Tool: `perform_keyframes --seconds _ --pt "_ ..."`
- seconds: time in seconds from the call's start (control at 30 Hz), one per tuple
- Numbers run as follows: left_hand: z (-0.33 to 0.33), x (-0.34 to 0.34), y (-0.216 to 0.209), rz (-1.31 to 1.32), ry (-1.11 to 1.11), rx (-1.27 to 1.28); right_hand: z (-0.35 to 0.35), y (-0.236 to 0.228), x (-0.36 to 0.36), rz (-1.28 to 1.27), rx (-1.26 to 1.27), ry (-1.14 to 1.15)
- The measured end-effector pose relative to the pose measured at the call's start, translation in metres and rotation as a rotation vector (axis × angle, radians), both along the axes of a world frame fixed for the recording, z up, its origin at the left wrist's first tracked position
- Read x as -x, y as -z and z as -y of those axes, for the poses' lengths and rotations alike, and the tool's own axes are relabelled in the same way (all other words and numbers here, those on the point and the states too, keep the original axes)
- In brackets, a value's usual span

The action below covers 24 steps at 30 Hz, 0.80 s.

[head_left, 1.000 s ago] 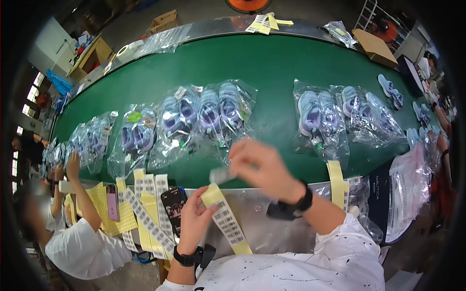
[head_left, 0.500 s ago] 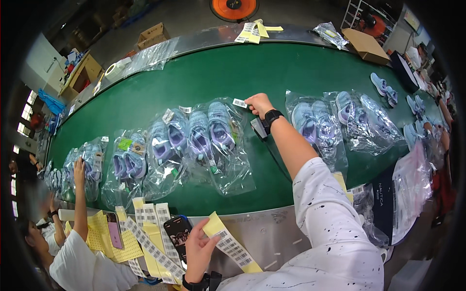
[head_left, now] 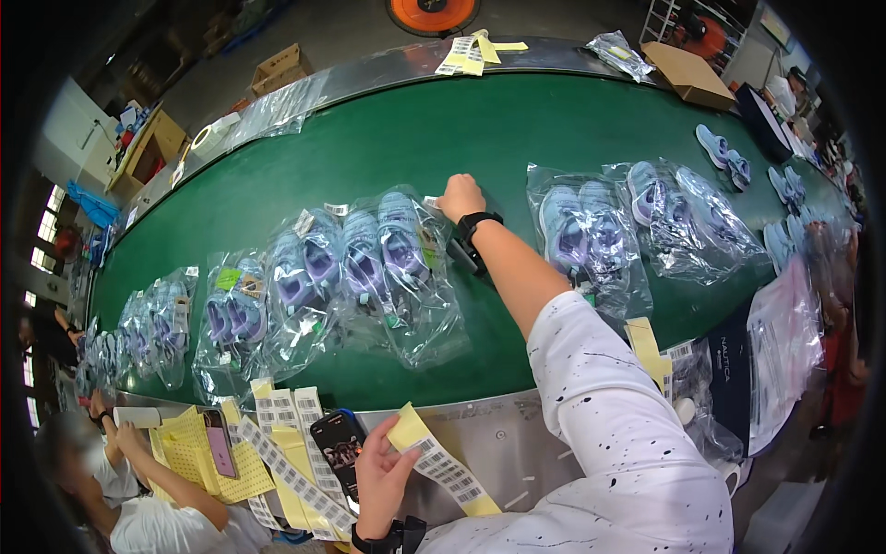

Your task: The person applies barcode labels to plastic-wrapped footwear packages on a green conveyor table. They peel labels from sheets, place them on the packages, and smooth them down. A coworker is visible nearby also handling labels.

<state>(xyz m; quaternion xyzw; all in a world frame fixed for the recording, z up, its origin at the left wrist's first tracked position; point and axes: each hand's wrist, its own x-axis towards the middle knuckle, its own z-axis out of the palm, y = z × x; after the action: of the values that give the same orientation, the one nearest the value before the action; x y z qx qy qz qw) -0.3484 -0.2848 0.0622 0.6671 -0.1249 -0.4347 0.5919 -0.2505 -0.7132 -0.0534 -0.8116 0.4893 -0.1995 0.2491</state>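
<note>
My right hand [head_left: 461, 198] is over the upper right corner of a clear plastic bag holding a pair of light blue and lilac sneakers [head_left: 401, 242]. Its fingers are pinched on a small white barcode sticker [head_left: 431, 201], which lies at the bag's edge; whether it is stuck down I cannot tell. Near the front edge of the green belt, my left hand [head_left: 380, 475] grips a yellow-backed strip of barcode labels [head_left: 449, 473] between thumb and fingers. Another bagged pair of sneakers [head_left: 309, 258], bearing a white sticker [head_left: 337, 210], lies directly left of the first.
Several bagged pairs line the green belt [head_left: 517, 120] on both sides. Beside my left hand lie a phone [head_left: 338, 448] and more label strips [head_left: 295, 480]. A person [head_left: 175, 499] sits at the left. A cardboard box [head_left: 685, 72] stands at the far right.
My right hand has moved left with the sticker to the bag's corner. My left hand stays put. The person at the left has drawn an arm back from a bagged pair.
</note>
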Motion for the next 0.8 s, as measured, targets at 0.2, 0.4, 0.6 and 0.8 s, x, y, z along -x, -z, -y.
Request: perform_keyframes --seconds 0.2,0.4,0.6,0.8 --pt "-0.004 0.004 -0.008 0.068 0.024 0.015 0.002 -0.046 0.024 -0.243 -0.124 -0.115" --pt "-0.003 0.012 -0.008 0.064 0.06 0.057 0.049 -0.068 0.105 -0.072 -0.061 -0.255" --pt "-0.007 0.024 -0.016 0.071 -0.001 0.055 0.055 -0.102 0.23 0.188 0.07 -0.192" --pt "-0.008 0.025 -0.007 0.1 -0.042 0.044 0.027 -0.027 0.293 0.243 0.13 -0.077"
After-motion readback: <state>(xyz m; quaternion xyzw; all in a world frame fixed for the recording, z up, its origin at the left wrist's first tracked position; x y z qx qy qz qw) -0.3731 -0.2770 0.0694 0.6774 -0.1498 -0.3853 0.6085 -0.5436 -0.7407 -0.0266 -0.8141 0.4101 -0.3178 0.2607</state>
